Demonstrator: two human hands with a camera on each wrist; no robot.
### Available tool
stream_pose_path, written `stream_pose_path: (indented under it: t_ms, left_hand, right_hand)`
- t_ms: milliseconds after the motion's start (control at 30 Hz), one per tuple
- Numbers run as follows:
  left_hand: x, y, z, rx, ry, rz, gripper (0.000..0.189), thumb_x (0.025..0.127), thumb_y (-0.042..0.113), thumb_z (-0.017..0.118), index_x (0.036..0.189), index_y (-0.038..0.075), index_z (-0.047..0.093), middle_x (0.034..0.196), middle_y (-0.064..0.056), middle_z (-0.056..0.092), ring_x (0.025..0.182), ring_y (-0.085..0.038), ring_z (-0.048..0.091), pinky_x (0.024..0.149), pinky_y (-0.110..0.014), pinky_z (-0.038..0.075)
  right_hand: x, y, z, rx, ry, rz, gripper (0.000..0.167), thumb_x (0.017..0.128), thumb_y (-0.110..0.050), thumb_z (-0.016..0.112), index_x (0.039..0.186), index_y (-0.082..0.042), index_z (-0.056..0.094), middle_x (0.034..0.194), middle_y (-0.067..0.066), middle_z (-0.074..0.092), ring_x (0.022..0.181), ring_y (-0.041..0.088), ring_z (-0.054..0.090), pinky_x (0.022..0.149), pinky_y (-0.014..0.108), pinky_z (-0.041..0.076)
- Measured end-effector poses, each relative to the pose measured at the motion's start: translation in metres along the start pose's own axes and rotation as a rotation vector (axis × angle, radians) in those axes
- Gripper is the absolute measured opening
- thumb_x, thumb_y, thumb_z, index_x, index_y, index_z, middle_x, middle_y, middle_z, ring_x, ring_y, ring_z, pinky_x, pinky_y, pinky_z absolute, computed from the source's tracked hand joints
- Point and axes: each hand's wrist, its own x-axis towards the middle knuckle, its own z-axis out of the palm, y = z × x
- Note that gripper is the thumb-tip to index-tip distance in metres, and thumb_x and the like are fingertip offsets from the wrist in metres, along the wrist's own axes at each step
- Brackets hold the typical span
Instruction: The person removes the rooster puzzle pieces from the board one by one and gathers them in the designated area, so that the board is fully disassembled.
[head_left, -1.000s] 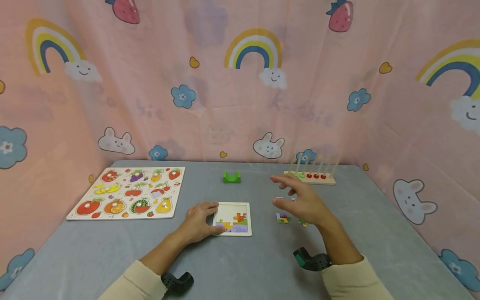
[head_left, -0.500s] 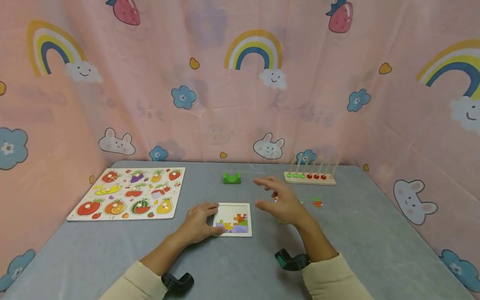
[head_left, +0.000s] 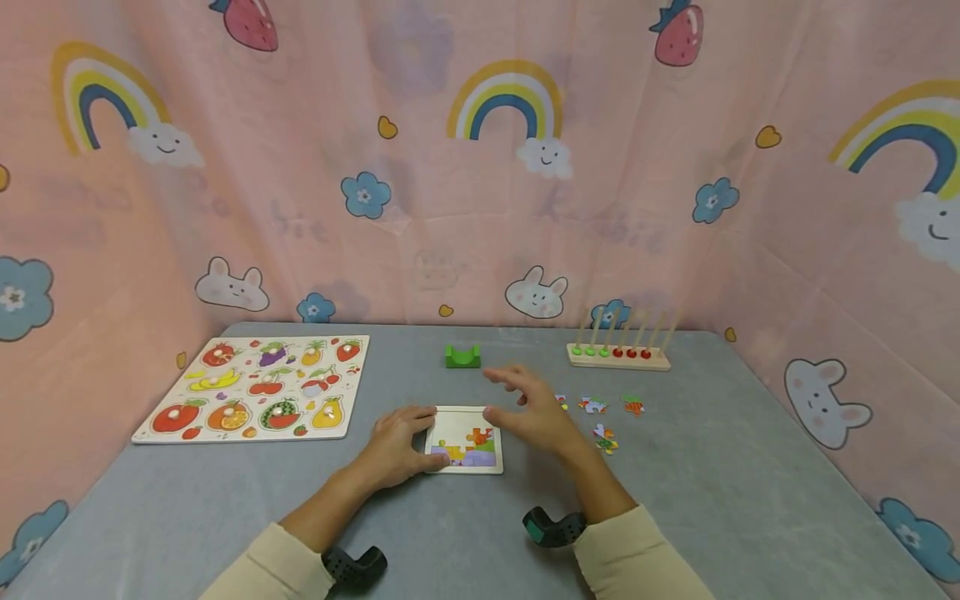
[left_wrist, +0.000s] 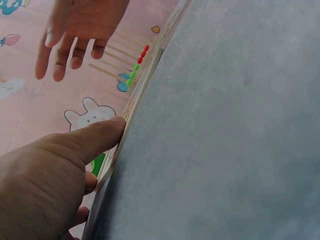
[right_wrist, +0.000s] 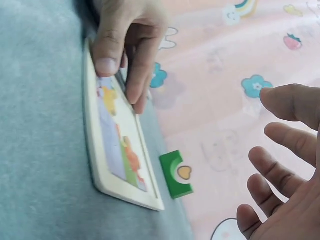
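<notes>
A small jigsaw tray (head_left: 465, 418) with a pale wooden frame lies mid-table, with purple, yellow, green and orange pieces fitted along its lower part. My left hand (head_left: 400, 447) grips the tray's left side, thumb on the near corner and fingers at the far side. Over the tray's right edge hovers my right hand (head_left: 534, 412), fingers spread and loosely bent. Its palm and fingers (right_wrist: 280, 170) show nothing held in the right wrist view. Several loose jigsaw pieces, among them an orange-and-green piece (head_left: 633, 406) and a multicoloured piece (head_left: 605, 438), lie to the right.
A fruit peg puzzle board (head_left: 251, 387) lies at the left. Behind the tray stands a green notched block (head_left: 462, 357). At the back right is a wooden peg stand (head_left: 618, 357) with green and red beads. A pink patterned curtain (head_left: 442, 225) encloses the grey table.
My right hand has moved left from above the loose pieces to the tray's right edge, uncovering several pieces. The left hand has stayed on the tray.
</notes>
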Motion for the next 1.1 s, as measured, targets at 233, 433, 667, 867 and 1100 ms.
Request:
stream_pose_path:
  t_ms: [233,433,667,867,1100]
  left_hand:
    - [0.000,-0.001,0.001,0.008,0.007,0.013,0.065,0.076,0.033,0.082,0.126,-0.004,0.062,0.135,-0.010,0.054,0.130,-0.036,0.041,0.104,-0.059,0.021]
    - [0.000,-0.002,0.001,0.019,0.014,0.015,0.065,0.075,0.033,0.083,0.125,-0.004,0.062,0.134,-0.010,0.055,0.129,-0.035,0.042,0.103,-0.059,0.022]
    - [0.000,0.000,0.000,0.023,0.011,0.017,0.065,0.076,0.033,0.083,0.125,-0.003,0.062,0.134,-0.010,0.055,0.129,-0.036,0.041,0.103,-0.059,0.022]
    - [0.000,-0.001,0.000,0.025,0.021,0.029,0.065,0.075,0.033,0.083,0.124,-0.004,0.063,0.133,-0.010,0.056,0.128,-0.035,0.043,0.103,-0.059,0.023]
    - [0.000,-0.001,0.000,0.021,0.015,0.032,0.065,0.075,0.033,0.083,0.124,-0.004,0.063,0.133,-0.011,0.056,0.128,-0.036,0.043,0.102,-0.059,0.023]
  right_hand:
    - [-0.001,0.014,0.013,-0.007,-0.042,0.034,0.047,0.084,-0.011,0.072,0.129,-0.003,0.060,0.123,0.017,0.056,0.106,0.040,0.047,0.082,0.053,0.040]
    - [-0.003,0.026,0.024,-0.042,-0.088,0.058,0.050,0.083,-0.016,0.072,0.129,0.000,0.059,0.121,0.017,0.056,0.107,0.037,0.049,0.087,0.055,0.040]
    - [-0.005,0.030,0.028,-0.070,-0.108,0.118,0.052,0.081,-0.015,0.075,0.129,-0.003,0.061,0.119,0.011,0.057,0.110,0.029,0.050,0.093,0.053,0.039]
    - [-0.007,0.034,0.032,-0.114,-0.145,0.134,0.049,0.081,-0.016,0.075,0.126,-0.005,0.063,0.115,0.009,0.057,0.108,0.027,0.047,0.090,0.049,0.040]
    - [-0.009,0.036,0.036,-0.225,-0.184,0.176,0.043,0.082,-0.019,0.074,0.123,-0.009,0.067,0.115,0.005,0.053,0.110,0.026,0.042,0.090,0.047,0.039]
